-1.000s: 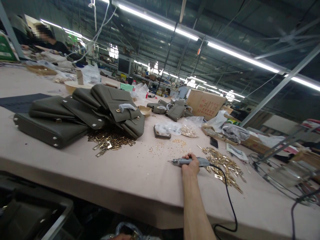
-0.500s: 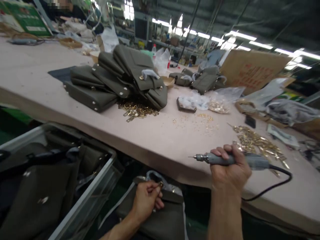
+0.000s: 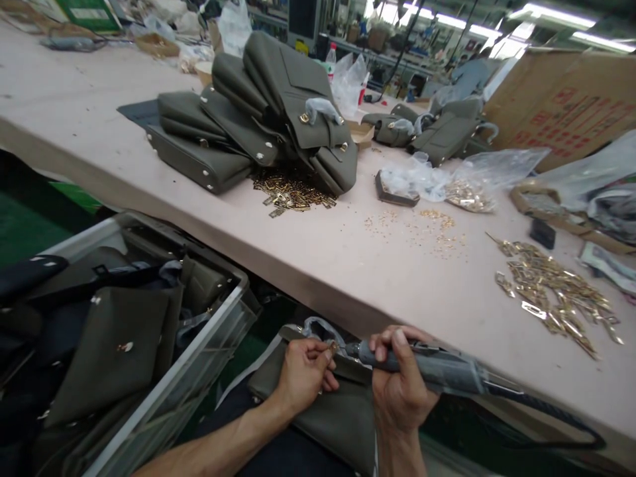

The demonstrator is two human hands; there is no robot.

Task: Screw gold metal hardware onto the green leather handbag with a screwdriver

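Gripping the electric screwdriver (image 3: 437, 371), right hand (image 3: 400, 391) meets left hand (image 3: 303, 374) pinching the bag's clasp (image 3: 332, 346) beside the bin (image 3: 163, 397).

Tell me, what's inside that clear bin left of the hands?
The clear bin holds olive handbags and dark straps, piled up. Whatever lies beneath them is covered.
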